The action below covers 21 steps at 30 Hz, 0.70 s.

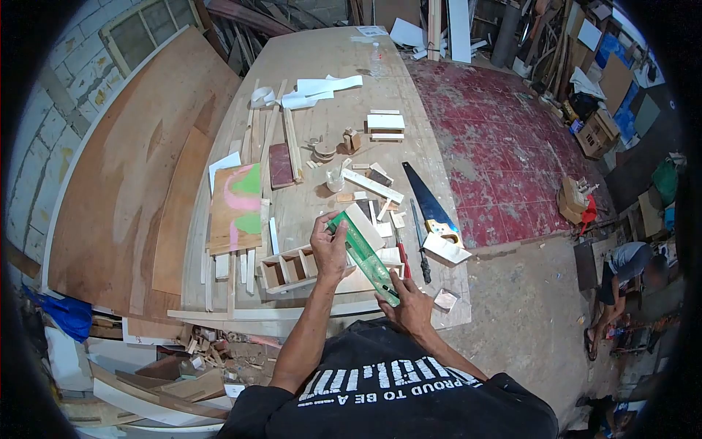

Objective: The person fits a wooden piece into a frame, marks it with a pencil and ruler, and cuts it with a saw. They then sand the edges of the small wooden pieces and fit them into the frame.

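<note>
A black shirt (pixel 431 413) with short sleeves (pixel 252 402) is worn, printed with white lettering (pixel 387 377) in which "PROUD TO BE A" can be read above larger, rough-edged block letters.

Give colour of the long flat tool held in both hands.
The tool is green, seen in the head view.

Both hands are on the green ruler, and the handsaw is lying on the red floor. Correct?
No, the saw's location is wrong. The head view shows the handsaw lying on the wooden table, near its right edge, not on the red floor. The rest holds: left hand and right hand are both on the green ruler.
</note>
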Each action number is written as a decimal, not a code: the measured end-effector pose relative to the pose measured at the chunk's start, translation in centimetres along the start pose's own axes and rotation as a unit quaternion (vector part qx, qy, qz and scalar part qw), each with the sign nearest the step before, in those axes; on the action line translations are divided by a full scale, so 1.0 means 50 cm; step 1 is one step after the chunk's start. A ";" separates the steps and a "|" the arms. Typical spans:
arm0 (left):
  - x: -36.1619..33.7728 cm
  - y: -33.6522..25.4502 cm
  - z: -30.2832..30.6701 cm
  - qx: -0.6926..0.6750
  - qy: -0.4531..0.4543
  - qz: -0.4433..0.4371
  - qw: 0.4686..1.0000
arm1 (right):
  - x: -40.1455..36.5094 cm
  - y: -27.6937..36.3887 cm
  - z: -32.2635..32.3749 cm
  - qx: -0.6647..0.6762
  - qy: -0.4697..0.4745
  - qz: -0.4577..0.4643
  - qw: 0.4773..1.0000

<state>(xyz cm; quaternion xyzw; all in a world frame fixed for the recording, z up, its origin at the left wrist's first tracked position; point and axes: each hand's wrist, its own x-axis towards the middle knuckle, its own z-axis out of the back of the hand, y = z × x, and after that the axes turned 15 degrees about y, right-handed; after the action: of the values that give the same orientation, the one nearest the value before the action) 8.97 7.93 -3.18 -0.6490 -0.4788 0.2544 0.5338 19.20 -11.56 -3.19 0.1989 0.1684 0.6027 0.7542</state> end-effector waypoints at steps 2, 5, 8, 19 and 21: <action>-0.001 0.003 0.002 0.001 0.003 -0.001 1.000 | -0.001 0.005 0.006 0.005 0.026 -0.020 0.999; -0.002 0.000 0.003 -0.007 0.002 0.004 1.000 | 0.000 0.012 0.013 0.008 0.055 -0.040 0.998; 0.000 0.009 0.010 -0.015 0.004 -0.002 1.000 | 0.000 0.007 0.007 -0.007 0.043 -0.024 0.999; -0.001 0.023 0.025 -0.052 0.003 0.003 0.999 | 0.002 0.005 0.002 -0.017 0.045 -0.014 0.999; -0.001 0.023 0.027 -0.046 0.006 0.001 0.999 | 0.002 0.004 0.001 -0.026 0.049 -0.014 0.998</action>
<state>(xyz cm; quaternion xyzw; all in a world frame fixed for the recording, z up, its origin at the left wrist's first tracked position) 8.20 8.53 -4.66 -0.6746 -0.4862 0.2292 0.5060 19.10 -11.42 -3.04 0.1473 0.1924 0.6052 0.7583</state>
